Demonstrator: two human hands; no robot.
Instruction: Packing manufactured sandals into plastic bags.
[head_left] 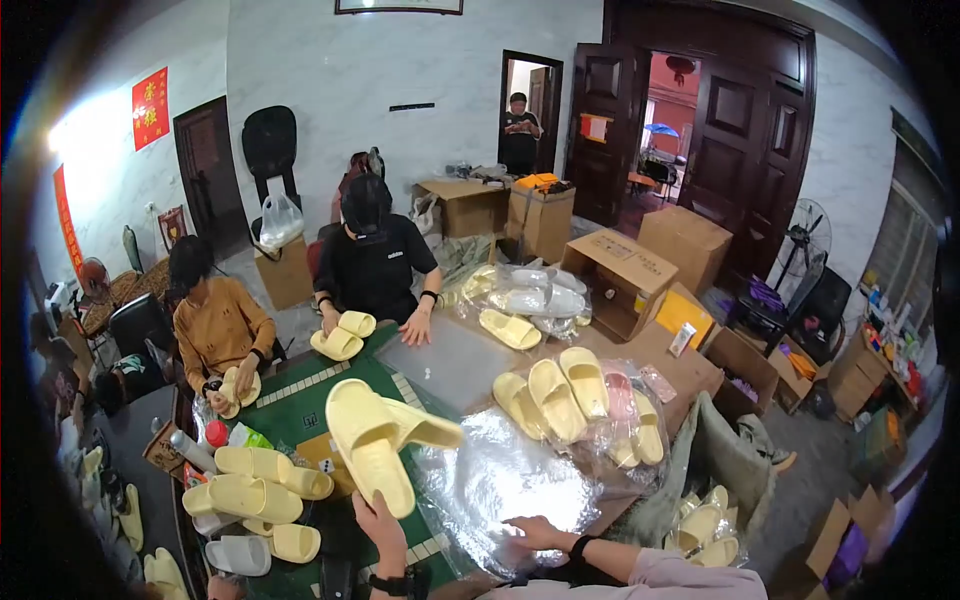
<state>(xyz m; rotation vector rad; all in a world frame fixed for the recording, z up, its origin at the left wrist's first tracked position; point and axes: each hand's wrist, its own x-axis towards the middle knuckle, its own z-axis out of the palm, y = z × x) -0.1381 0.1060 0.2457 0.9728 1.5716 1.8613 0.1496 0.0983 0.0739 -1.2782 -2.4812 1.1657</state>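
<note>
My left hand [381,528] grips a pair of pale yellow slippers [365,435] by one end, raised over the green table top [290,415]. One slipper lies across behind the other. My right hand [540,534] rests with fingers stretched out on clear, shiny plastic bags [500,470] spread on the table. Nothing shows in its grasp. Left of my left hand lies a heap of yellow slippers [243,497], with a white slipper [238,556] at its near side. Beyond my right hand, yellow slippers [557,400] and a pink pair [621,402] lie on plastic.
Across the table, a person in black [375,265] touches yellow slippers [342,337]; a person in orange-brown [222,320] handles another pair. A bottle with a red cap [216,434] stands at left. Cardboard boxes [620,280] and a sack of slippers [725,460] are at right.
</note>
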